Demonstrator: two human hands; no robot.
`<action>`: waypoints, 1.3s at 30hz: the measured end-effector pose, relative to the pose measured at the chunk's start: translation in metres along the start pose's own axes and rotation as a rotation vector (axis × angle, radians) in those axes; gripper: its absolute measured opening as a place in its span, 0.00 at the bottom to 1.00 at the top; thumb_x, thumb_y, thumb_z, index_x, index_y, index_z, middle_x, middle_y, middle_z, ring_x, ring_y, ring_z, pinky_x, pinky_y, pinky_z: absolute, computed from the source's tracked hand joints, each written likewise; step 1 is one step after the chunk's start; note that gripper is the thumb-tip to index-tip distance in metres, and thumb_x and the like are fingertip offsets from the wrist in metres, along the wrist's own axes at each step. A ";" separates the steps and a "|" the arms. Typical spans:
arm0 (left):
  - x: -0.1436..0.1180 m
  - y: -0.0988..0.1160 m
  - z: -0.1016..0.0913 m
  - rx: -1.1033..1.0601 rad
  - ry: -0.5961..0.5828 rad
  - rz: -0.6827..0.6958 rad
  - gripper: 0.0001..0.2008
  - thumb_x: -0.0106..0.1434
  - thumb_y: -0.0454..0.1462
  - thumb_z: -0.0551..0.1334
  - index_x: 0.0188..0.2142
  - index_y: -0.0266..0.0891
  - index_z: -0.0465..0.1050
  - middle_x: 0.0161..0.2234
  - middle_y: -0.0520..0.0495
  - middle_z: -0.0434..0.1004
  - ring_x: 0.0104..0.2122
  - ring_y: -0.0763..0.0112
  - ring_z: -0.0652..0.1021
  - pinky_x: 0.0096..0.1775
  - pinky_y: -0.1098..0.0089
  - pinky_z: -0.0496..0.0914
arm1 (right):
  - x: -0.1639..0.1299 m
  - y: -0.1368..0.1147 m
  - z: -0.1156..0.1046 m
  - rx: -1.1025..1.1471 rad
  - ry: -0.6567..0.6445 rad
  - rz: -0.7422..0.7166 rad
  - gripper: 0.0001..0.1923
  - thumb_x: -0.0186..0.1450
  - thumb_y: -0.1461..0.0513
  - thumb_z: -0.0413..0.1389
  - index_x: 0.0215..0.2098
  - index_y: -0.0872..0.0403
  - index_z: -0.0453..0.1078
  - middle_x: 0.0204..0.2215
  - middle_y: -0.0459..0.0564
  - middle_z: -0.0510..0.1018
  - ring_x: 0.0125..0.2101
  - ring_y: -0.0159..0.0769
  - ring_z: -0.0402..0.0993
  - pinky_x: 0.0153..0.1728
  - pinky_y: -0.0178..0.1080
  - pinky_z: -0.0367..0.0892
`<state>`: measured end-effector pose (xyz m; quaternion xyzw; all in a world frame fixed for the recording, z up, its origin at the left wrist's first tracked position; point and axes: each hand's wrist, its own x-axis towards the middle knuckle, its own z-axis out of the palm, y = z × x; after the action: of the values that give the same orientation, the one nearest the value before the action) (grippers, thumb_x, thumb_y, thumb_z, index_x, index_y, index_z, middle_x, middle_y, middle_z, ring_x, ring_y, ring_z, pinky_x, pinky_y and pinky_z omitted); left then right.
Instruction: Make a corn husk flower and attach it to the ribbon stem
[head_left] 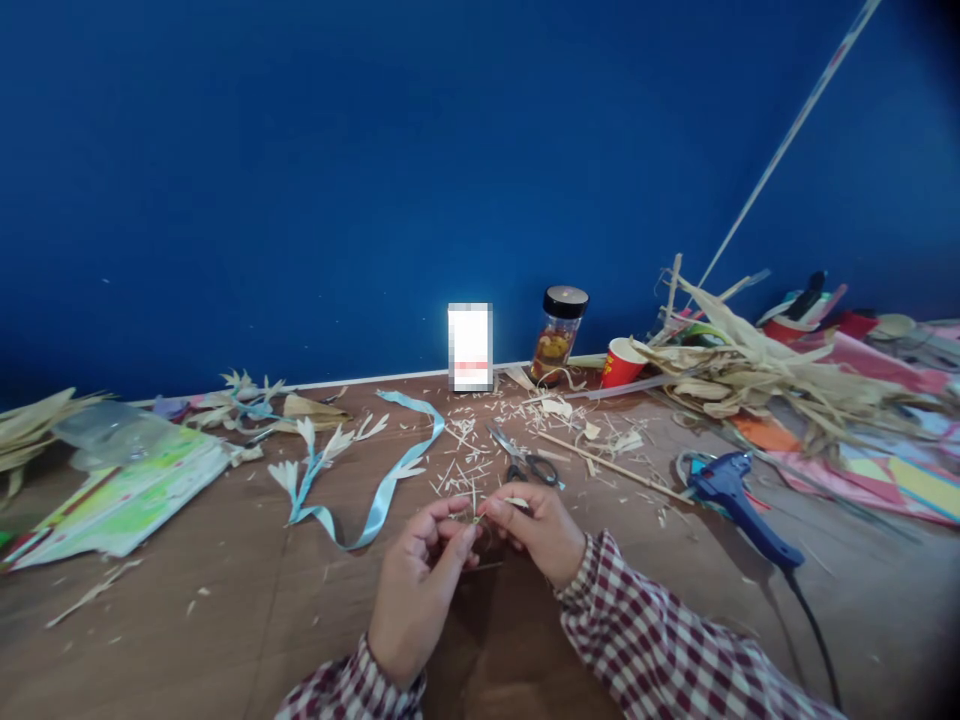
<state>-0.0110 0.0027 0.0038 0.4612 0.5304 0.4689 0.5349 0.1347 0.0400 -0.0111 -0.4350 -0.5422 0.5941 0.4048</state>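
Brown surface [225, 600], just before the scissors [525, 462]: left hand [416, 590] and right hand [541, 530] fingers pinch a dry husk sliver [495, 504] — light, brittle; grip near ends.

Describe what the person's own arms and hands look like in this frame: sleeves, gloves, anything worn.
Both hands, left hand and right hand, are bare: no gloves, and no rings or watch that I can make out. Both forearms wear long sleeves in a dark red and white check, the left cuff and the right cuff reaching the wrists.

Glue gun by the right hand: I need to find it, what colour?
Blue glue gun, black cord; head view.
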 end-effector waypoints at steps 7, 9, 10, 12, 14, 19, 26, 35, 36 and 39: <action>0.000 -0.003 0.001 0.002 0.009 -0.028 0.13 0.54 0.39 0.60 0.39 0.38 0.69 0.26 0.52 0.74 0.25 0.74 0.73 0.29 0.74 0.69 | 0.001 0.002 -0.002 -0.057 0.021 0.001 0.14 0.58 0.53 0.53 0.28 0.57 0.70 0.15 0.40 0.65 0.14 0.22 0.54 0.15 0.28 0.49; 0.000 -0.004 0.001 0.019 0.006 -0.041 0.12 0.53 0.40 0.60 0.36 0.37 0.70 0.26 0.51 0.74 0.25 0.73 0.72 0.28 0.74 0.68 | 0.000 0.001 -0.001 -0.063 0.019 -0.006 0.14 0.58 0.53 0.53 0.28 0.56 0.69 0.15 0.40 0.65 0.14 0.22 0.54 0.15 0.28 0.49; 0.000 -0.005 0.001 0.028 0.003 -0.046 0.12 0.53 0.41 0.60 0.35 0.37 0.71 0.26 0.50 0.74 0.25 0.73 0.72 0.27 0.74 0.68 | -0.001 0.000 0.000 -0.065 0.015 -0.008 0.14 0.58 0.53 0.53 0.28 0.56 0.69 0.15 0.40 0.65 0.14 0.23 0.54 0.15 0.28 0.49; 0.000 -0.006 0.000 0.059 -0.007 -0.045 0.11 0.54 0.41 0.59 0.33 0.37 0.71 0.24 0.52 0.72 0.22 0.74 0.70 0.24 0.74 0.66 | -0.001 -0.001 0.001 -0.064 0.014 -0.009 0.14 0.58 0.53 0.53 0.28 0.56 0.70 0.15 0.40 0.65 0.15 0.23 0.55 0.15 0.28 0.50; -0.001 -0.006 0.000 0.115 -0.015 -0.019 0.10 0.55 0.42 0.58 0.30 0.37 0.71 0.21 0.53 0.69 0.20 0.75 0.68 0.23 0.75 0.64 | -0.002 -0.003 0.001 -0.067 0.025 -0.007 0.13 0.58 0.53 0.53 0.28 0.56 0.70 0.15 0.40 0.64 0.15 0.23 0.55 0.15 0.28 0.50; -0.003 -0.005 0.000 0.269 -0.002 0.095 0.09 0.57 0.40 0.56 0.25 0.38 0.69 0.19 0.55 0.64 0.20 0.75 0.64 0.23 0.75 0.60 | -0.002 -0.002 0.000 -0.081 0.098 -0.041 0.14 0.58 0.53 0.53 0.27 0.56 0.70 0.15 0.41 0.64 0.16 0.25 0.55 0.15 0.29 0.51; -0.003 -0.003 0.001 0.283 0.067 0.153 0.08 0.57 0.39 0.56 0.25 0.39 0.69 0.19 0.55 0.63 0.21 0.75 0.64 0.25 0.76 0.60 | -0.001 -0.002 0.001 -0.062 0.148 -0.040 0.14 0.58 0.53 0.53 0.27 0.55 0.70 0.16 0.41 0.64 0.17 0.25 0.56 0.16 0.30 0.51; -0.001 -0.008 -0.002 0.291 0.140 0.071 0.10 0.54 0.43 0.59 0.26 0.37 0.72 0.18 0.54 0.65 0.20 0.74 0.64 0.24 0.75 0.59 | 0.000 -0.004 -0.003 -0.032 0.096 -0.021 0.14 0.57 0.52 0.53 0.28 0.56 0.70 0.15 0.40 0.64 0.15 0.24 0.55 0.16 0.30 0.51; -0.001 -0.008 -0.002 0.288 0.142 0.062 0.11 0.54 0.43 0.59 0.26 0.37 0.72 0.18 0.54 0.65 0.20 0.74 0.64 0.24 0.75 0.59 | 0.001 -0.003 -0.005 -0.014 0.118 -0.019 0.14 0.57 0.52 0.54 0.28 0.56 0.70 0.16 0.40 0.64 0.15 0.24 0.55 0.16 0.29 0.51; -0.001 -0.006 -0.001 0.273 0.135 0.054 0.12 0.54 0.44 0.59 0.27 0.37 0.71 0.18 0.54 0.63 0.19 0.75 0.63 0.22 0.75 0.58 | 0.004 -0.001 -0.009 0.011 0.157 -0.020 0.15 0.57 0.52 0.54 0.27 0.56 0.68 0.16 0.40 0.63 0.15 0.23 0.54 0.15 0.29 0.50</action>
<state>-0.0120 0.0006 -0.0019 0.5113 0.6113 0.4365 0.4175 0.1417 0.0462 -0.0108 -0.4724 -0.5100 0.5570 0.4544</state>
